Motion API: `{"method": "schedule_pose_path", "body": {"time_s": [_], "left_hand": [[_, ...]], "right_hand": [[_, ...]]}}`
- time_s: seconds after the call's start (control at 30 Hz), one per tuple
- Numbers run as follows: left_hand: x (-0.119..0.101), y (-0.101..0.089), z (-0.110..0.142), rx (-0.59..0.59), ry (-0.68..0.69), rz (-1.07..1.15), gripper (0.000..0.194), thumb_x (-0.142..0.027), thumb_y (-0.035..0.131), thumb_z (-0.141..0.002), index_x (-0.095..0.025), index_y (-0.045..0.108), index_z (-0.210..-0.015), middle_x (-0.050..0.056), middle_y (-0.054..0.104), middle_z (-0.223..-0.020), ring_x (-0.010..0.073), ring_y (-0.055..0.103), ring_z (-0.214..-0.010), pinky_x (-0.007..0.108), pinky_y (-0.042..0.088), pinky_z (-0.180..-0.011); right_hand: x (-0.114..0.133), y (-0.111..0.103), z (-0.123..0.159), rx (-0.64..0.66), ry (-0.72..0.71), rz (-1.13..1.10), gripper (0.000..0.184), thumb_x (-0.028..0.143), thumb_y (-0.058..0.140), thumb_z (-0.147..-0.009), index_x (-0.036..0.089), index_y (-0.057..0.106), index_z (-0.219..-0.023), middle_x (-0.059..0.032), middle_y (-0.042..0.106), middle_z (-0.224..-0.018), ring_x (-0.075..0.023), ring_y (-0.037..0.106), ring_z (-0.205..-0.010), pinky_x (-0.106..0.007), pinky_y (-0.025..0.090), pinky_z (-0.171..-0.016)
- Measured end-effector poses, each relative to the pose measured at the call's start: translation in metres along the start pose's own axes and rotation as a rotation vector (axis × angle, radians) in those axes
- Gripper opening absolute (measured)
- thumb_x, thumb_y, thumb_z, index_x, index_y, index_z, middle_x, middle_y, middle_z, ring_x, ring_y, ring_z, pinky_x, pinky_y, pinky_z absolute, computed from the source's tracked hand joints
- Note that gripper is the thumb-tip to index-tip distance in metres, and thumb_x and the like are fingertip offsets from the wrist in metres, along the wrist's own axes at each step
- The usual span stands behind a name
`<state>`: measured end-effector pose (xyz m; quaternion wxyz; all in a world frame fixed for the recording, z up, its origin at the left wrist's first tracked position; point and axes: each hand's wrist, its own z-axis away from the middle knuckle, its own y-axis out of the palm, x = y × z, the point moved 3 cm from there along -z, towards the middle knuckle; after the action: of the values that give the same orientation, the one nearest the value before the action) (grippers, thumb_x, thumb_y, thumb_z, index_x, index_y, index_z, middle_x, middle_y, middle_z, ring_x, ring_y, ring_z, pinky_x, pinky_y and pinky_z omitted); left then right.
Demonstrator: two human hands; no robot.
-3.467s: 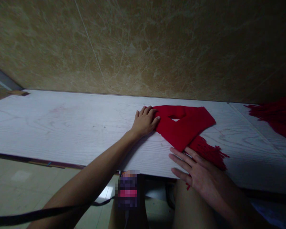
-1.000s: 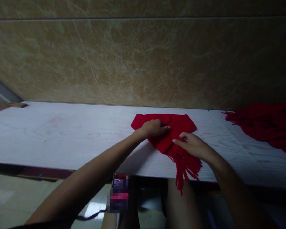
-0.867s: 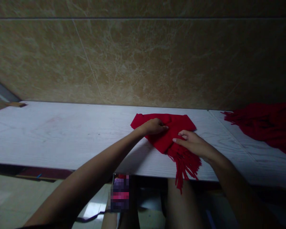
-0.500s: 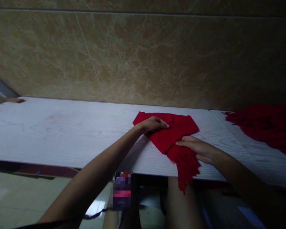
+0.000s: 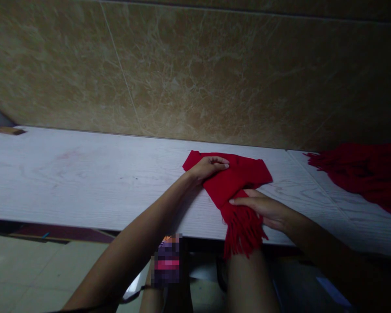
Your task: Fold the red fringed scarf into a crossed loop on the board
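Observation:
A red scarf (image 5: 228, 184) lies folded on the white wood-grain tabletop, its fringed end hanging over the front edge. On the upper left of the folds rests my left hand (image 5: 210, 168), fingers curled and thumb close to them, closed on the fabric. My right hand (image 5: 265, 208) grips the lower part just above the fringe. Its thumb lies on top of the cloth, while some of its fingers are hidden beneath.
A second red fringed cloth (image 5: 371, 174) lies heaped at the right end of the tabletop (image 5: 84, 174). Behind stands a brown marbled wall (image 5: 195, 74). A small wooden piece (image 5: 8, 130) sits at the far left. Legs and a blurred-out object (image 5: 167, 261) show below the edge.
The fringed end has shifted left and now hangs straighter, with my right hand moving slightly left along with it. My left hand has barely moved on the folds.

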<state>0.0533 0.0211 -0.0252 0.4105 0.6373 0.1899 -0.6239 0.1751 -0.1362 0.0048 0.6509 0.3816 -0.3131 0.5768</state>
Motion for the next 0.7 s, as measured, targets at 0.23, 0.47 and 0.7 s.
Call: {"method": "schedule_pose_path", "body": {"time_s": [0.23, 0.47, 0.7], "left_hand": [[0.001, 0.002, 0.002, 0.016, 0.043, -0.064, 0.014, -0.010, 0.086, -0.081, -0.011, 0.077, -0.092, 0.002, 0.072, -0.079, 0.0092, 0.062, -0.071, 0.022, 0.049, -0.074], [0.000, 0.003, 0.003, 0.017, 0.038, -0.055, 0.010, -0.007, 0.081, -0.085, -0.010, 0.077, -0.094, 0.003, 0.073, -0.081, 0.0089, 0.062, -0.072, 0.021, 0.047, -0.073], [-0.001, 0.002, 0.005, 0.055, 0.024, -0.004, 0.010, -0.008, 0.081, -0.085, -0.012, 0.078, -0.095, 0.004, 0.075, -0.088, 0.0099, 0.064, -0.077, 0.026, 0.051, -0.084]], "right_hand": [[-0.007, -0.006, -0.010, -0.031, 0.011, -0.018, 0.030, 0.016, 0.087, -0.076, 0.015, 0.072, -0.102, -0.0079, 0.082, -0.086, -0.0215, 0.078, -0.073, -0.032, 0.064, -0.073], [0.003, -0.001, -0.012, -0.054, 0.014, 0.130, 0.023, 0.005, 0.082, -0.073, 0.014, 0.073, -0.092, -0.0050, 0.080, -0.078, -0.0161, 0.074, -0.068, -0.023, 0.060, -0.067], [-0.002, -0.006, -0.014, 0.005, 0.010, 0.081, 0.031, 0.009, 0.085, -0.070, 0.016, 0.073, -0.097, -0.0057, 0.081, -0.083, -0.0193, 0.076, -0.070, -0.028, 0.063, -0.070]]}}
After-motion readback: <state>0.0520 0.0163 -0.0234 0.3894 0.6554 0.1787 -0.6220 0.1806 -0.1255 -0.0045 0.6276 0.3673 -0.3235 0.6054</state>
